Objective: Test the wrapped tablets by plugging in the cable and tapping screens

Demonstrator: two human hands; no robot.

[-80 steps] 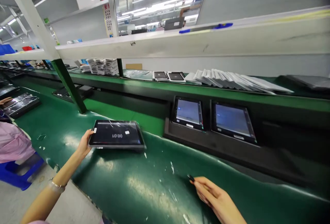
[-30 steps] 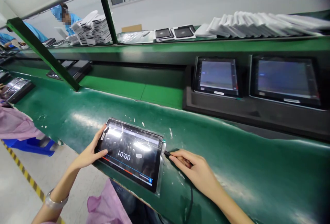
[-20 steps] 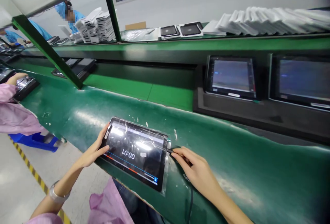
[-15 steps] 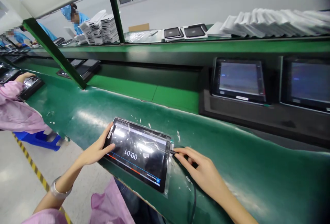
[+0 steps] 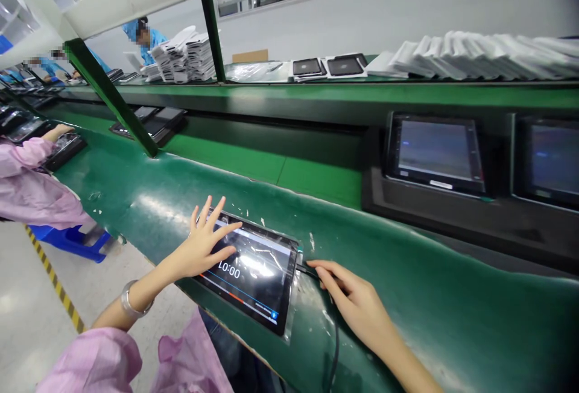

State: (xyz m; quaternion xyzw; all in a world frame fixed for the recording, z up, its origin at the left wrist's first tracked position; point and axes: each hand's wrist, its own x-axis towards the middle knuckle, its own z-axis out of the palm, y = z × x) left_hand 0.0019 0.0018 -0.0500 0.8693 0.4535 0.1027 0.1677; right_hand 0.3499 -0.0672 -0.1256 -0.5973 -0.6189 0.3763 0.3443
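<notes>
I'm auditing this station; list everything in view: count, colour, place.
Tablet: one, black, flat on workbench
Cable: one, black, tablet's edge
Propped tablets: two, black, right
Workbench: one, green, foreground
Shelf: one, green, behind workbench
Packets: many, white, shelf
Dark panels: two, black, shelf
Cardboard: one, brown, shelf
Slanted post: one, green, left
Stool: one, blue, left floor
Floor tape: one, yellow-black, left floor
Co-worker: one, pink sleeve, far left
Background workers: several, blue, upper left
Bracelet: one, silver, left wrist
Left hand: one, bare, over tablet
Right hand: one, bare, at cable
</notes>
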